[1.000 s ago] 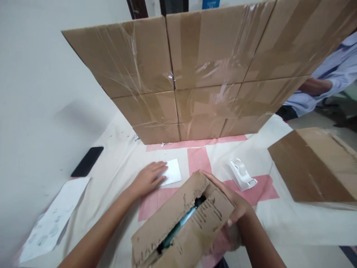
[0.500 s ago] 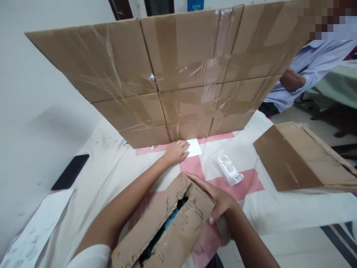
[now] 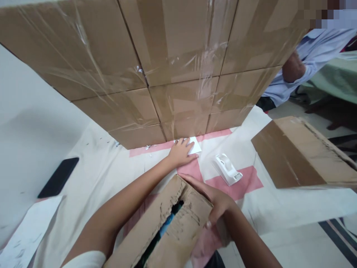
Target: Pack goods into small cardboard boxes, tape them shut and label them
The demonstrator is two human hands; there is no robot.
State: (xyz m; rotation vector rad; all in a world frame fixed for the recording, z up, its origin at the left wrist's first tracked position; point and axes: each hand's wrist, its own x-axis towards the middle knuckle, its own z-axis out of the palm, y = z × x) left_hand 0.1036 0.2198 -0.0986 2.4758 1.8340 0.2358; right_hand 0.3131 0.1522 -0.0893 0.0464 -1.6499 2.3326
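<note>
The left hand (image 3: 182,152) lies loosely spread on a white paper (image 3: 196,146), while the right hand (image 3: 216,199) grips a slotted cardboard box (image 3: 180,230).

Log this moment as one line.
left hand: resting on white paper | right hand: holding slotted cardboard box | white tape dispenser: on cloth, untouched

The dispenser (image 3: 227,170) sat on the cloth (image 3: 92,169). Behind it stood the panel (image 3: 185,52); to its left rear lay the card (image 3: 196,146); to its far left, the phone (image 3: 58,178); to its right, the carton (image 3: 301,154); to its left front, the box (image 3: 182,236).
</note>
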